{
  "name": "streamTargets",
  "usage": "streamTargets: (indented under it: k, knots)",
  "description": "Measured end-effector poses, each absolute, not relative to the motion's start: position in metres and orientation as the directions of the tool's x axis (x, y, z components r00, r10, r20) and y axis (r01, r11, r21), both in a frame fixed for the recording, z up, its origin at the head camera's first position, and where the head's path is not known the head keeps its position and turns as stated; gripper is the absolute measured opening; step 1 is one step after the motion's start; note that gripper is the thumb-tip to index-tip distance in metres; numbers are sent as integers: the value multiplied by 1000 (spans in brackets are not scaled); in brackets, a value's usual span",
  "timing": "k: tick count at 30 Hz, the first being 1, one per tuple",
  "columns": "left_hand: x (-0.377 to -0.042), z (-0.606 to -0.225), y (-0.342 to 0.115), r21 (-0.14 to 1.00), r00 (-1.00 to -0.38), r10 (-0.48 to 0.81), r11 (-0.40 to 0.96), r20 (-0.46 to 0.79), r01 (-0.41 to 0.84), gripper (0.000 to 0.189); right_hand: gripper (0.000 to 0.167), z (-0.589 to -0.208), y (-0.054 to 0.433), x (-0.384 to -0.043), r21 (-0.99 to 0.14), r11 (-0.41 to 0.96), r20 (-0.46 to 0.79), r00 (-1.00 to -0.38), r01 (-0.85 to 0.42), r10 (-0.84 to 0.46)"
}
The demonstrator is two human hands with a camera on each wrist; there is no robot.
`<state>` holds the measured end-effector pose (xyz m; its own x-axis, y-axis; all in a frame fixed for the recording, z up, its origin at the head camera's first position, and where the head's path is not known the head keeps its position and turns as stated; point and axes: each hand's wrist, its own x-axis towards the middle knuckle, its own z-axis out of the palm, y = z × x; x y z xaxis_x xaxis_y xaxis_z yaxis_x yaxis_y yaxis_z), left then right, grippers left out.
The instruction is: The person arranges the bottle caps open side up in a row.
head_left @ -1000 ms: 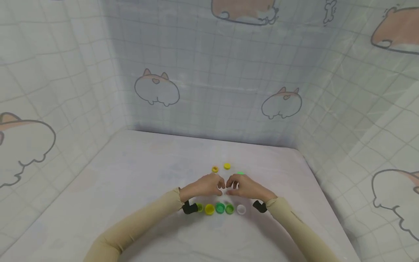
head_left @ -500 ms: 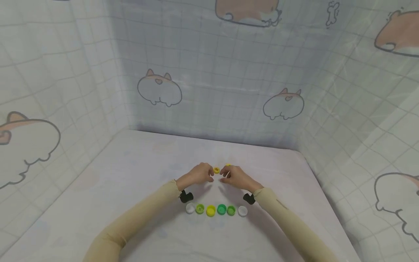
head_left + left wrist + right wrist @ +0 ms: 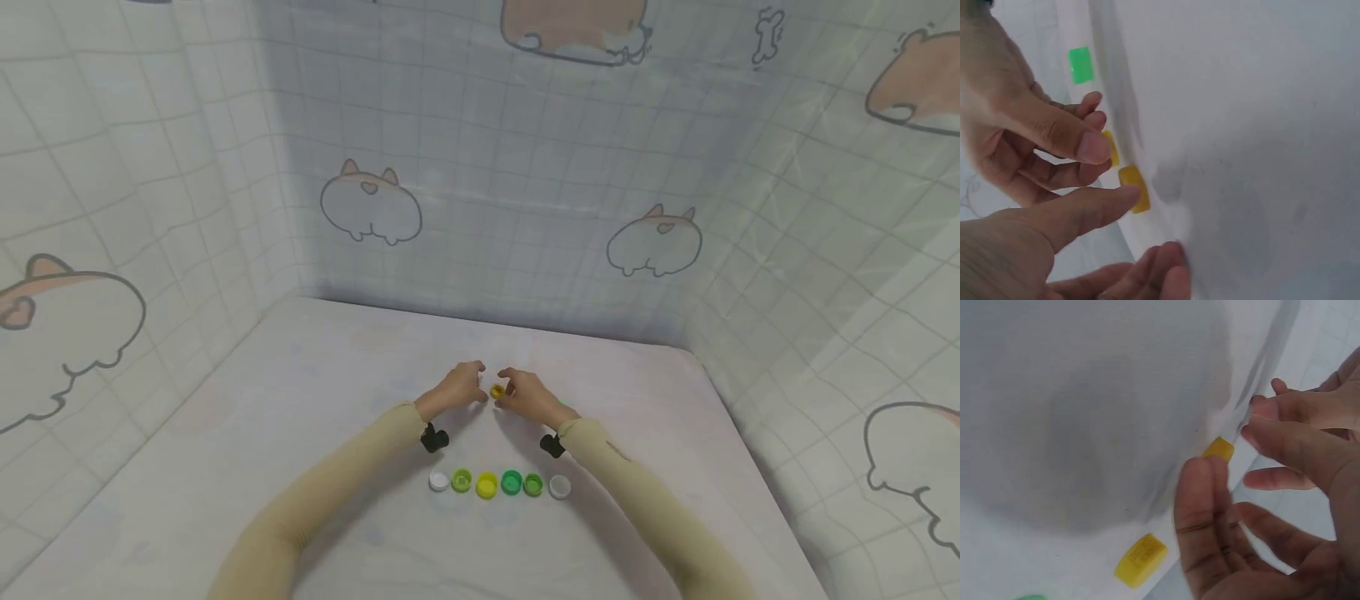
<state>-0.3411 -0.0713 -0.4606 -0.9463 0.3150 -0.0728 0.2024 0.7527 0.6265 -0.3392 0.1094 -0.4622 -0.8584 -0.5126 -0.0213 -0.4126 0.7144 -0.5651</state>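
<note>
A small yellow bottle cap (image 3: pixel 497 391) sits on the table between my two hands in the head view. My left hand (image 3: pixel 460 386) is on its left, thumb and fingers spread apart; its thumb overlaps the cap (image 3: pixel 1135 189) in the left wrist view. Close at the cap's right is my right hand (image 3: pixel 528 396), fingers bent, with a wide gap to the thumb. The right wrist view has its fingertips right at the cap (image 3: pixel 1220 450). A second yellow cap (image 3: pixel 1141 560) lies beside the right hand, hidden behind it in the head view.
Nearer the body, several caps stand in a row: white (image 3: pixel 438 481), light green (image 3: pixel 461 480), yellow (image 3: pixel 487 485), two green (image 3: pixel 512 482), and white (image 3: pixel 559 487). Another green cap (image 3: pixel 1080 65) lies past the right hand. Patterned cloth walls (image 3: pixel 480 208) surround the table.
Both hands have moved away from the body, from above the row of caps to either side of the far yellow cap. The row is now fully uncovered.
</note>
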Motion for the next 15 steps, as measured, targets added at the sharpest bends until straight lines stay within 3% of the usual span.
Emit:
streamTargets:
  k: [4, 10, 15]
  knots:
    - [-344, -468, -67, 616, -944, 323, 758, -68, 215, 52, 53, -466, 107, -343, -566, 727, -34, -870, -390, -493]
    - [-346, -473, -63, 597, -935, 355, 753, -17, 275, 25, 33, -476, 104, -351, -538, 731, -14, -863, -420, -506]
    - [-347, -473, -62, 602, -935, 354, 747, -2, 282, 21, 26, -479, 104, -355, -541, 723, 14, -864, -429, -503]
